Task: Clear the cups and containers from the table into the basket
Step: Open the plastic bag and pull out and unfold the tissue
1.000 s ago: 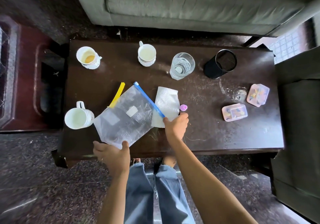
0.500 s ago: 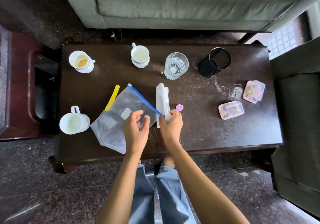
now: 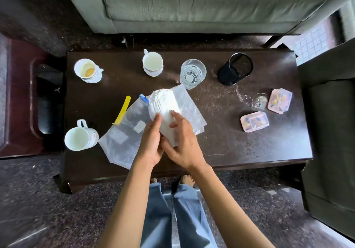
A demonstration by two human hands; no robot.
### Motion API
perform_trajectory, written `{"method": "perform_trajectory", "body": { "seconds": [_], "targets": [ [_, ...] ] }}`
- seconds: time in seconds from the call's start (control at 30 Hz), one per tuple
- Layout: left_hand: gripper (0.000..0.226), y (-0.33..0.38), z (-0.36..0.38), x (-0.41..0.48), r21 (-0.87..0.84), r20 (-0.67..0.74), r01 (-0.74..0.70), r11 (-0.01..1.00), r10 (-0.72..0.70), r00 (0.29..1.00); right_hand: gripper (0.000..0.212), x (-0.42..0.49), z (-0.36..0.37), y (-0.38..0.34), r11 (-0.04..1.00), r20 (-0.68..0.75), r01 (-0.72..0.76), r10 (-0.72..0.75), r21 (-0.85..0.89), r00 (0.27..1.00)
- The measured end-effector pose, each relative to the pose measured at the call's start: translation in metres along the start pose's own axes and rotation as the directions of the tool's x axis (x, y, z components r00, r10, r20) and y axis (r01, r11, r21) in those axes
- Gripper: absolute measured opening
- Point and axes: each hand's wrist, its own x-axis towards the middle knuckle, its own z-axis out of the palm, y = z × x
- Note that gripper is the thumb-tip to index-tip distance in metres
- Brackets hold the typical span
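Observation:
Over the middle of the dark wooden table (image 3: 230, 151), my left hand (image 3: 151, 144) and my right hand (image 3: 184, 144) both grip a white ridged stack of paper items (image 3: 163, 103), tilted up off the surface. A clear textured wrapper (image 3: 190, 105) lies under it. A clear zip bag (image 3: 121, 142) lies flat to the left. Two white cups (image 3: 87, 70) (image 3: 152, 63) stand at the back and a white mug (image 3: 77, 139) at the front left. A drinking glass (image 3: 193, 73), a black mesh holder (image 3: 236, 69) and two pink lidded containers (image 3: 254, 122) (image 3: 280, 100) are on the right. No basket is in view.
A yellow strip (image 3: 123, 109) lies beside the zip bag. A small clear glass piece (image 3: 259, 100) sits near the pink containers. A grey sofa (image 3: 192, 4) runs behind the table, a dark armchair (image 3: 330, 132) stands right, and a red-brown side table (image 3: 17, 103) stands left.
My left hand left the zip bag and joined my right hand. Together they lifted the white stack off the table and out of its wrapper.

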Motion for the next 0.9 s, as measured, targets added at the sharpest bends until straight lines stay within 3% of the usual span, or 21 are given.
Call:
{"method": "perform_trajectory", "body": {
  "seconds": [0.07,0.17,0.47,0.67,0.73,0.83,0.9],
  "targets": [
    [0.045,0.002,-0.001,0.0,-0.064,0.007,0.028,0.998,-0.028,1.0,0.061,0.0,-0.008,-0.008,0.985,-0.016,-0.088,0.091,0.148,0.996],
    [0.048,0.004,0.001,0.001,-0.094,0.073,0.026,0.995,-0.019,0.997,0.057,0.006,-0.018,-0.02,0.947,-0.145,-0.161,0.207,0.28,0.967],
    [0.026,0.019,0.017,-0.005,0.041,0.126,-0.04,0.998,0.035,0.991,0.046,0.022,-0.037,-0.04,0.934,-0.203,-0.225,0.286,0.278,0.936],
    [0.037,0.022,0.018,-0.001,0.102,0.038,-0.065,0.993,0.062,0.997,0.021,0.028,-0.041,-0.033,0.918,-0.301,-0.26,0.35,0.301,0.887],
    [0.038,0.024,0.015,0.001,0.101,0.012,-0.073,0.992,0.072,0.997,0.017,0.03,-0.045,-0.028,0.846,-0.286,-0.287,0.441,0.449,0.851],
    [0.034,0.029,0.009,0.001,0.03,0.016,-0.071,0.997,0.071,0.997,0.016,0.035,-0.052,-0.023,0.617,-0.17,-0.289,0.576,0.732,0.8],
    [0.036,0.033,0.005,0.0,-0.013,0.015,-0.059,0.998,0.059,0.998,0.019,0.037,-0.057,-0.023,0.484,-0.072,-0.334,0.645,0.809,0.761]
  ]
}}
